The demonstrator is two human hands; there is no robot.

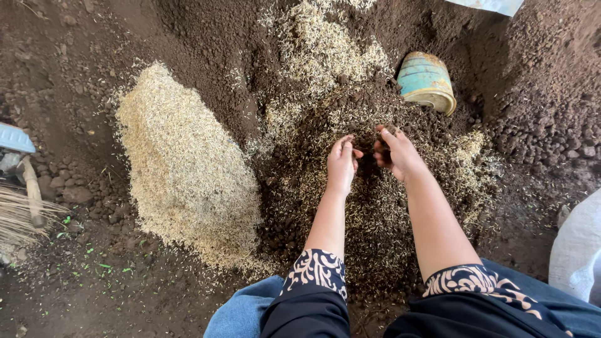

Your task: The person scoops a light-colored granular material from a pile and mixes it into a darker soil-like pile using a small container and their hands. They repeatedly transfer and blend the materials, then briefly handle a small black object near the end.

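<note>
Ground of dark brown soil (188,25), loose and clumped, fills the whole head view; coarser clods lie along the right side. Pale heap of rice husks (188,169), long and ridge-shaped, sits left of centre, well apart from both hands. A second, thinner scatter of husks (325,50) spreads at top centre. Mixed patch of soil and husks (375,225), dark with pale flecks, occupies the centre and runs down between the person's forearms toward the knees. White sack (579,250), partly in frame, stands at the right edge. Denim-clad legs and black sleeves with cream scroll pattern show at the bottom edge. Tin can (427,81), turquoise with a yellowed rim, lies on its side, half sunk in soil just beyond the mixed patch, above and to the right of the hands. Broom of pale straw (19,216), with a wooden handle, lies at the left edge beside a bluish object only partly seen. Left hand (342,164), palm turned inward, fingers loosely curled and together, rests against the mixed patch. Right hand (395,152), close beside it, fingers cupped around a dark clump of the mix, thumb raised. Small green flecks dot the ground at lower left.
</note>
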